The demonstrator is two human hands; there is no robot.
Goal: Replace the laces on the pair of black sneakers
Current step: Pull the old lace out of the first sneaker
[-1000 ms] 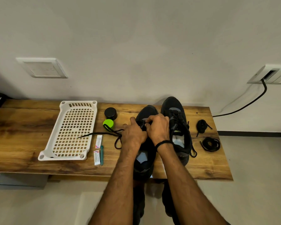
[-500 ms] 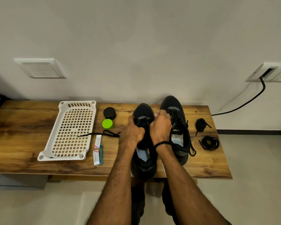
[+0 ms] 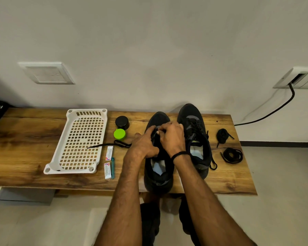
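Two bare forearms are stretched forward from the bottom of the head view, and both hands are brought together over the left-hand sneaker (image 3: pixel 159 180), which is stood on the wooden tabletop (image 3: pixel 25 139) with its toe turned toward the wall. The left hand (image 3: pixel 143 145) is set against the sneaker's left side, its fingers (image 3: pixel 152 150) curled around the upper and its thumb raised toward the eyelet area. The right hand (image 3: pixel 173 137) is arched over the top of the same sneaker, a black band (image 3: pixel 180 154) worn at its wrist, and its fingers (image 3: pixel 163 129) are bent down and clamped on the upper just ahead of the left thumb. Whether a lace end is pinched between them cannot be told. A loose black lace (image 3: pixel 112 143) is trailed from beneath the left hand across the tabletop and onto the white perforated tray (image 3: pixel 86 110). The right-hand sneaker (image 3: pixel 191 113) is placed just beside the first, laced, touching the right hand's back. Further right, a bundled lace (image 3: pixel 222 135) and a coiled lace (image 3: pixel 232 155) are laid apart from the hands. A black jar (image 3: pixel 122 122), a green lid (image 3: pixel 119 134), two small packets (image 3: pixel 109 153) and a teal pen (image 3: pixel 112 166) are seen between tray and sneakers.
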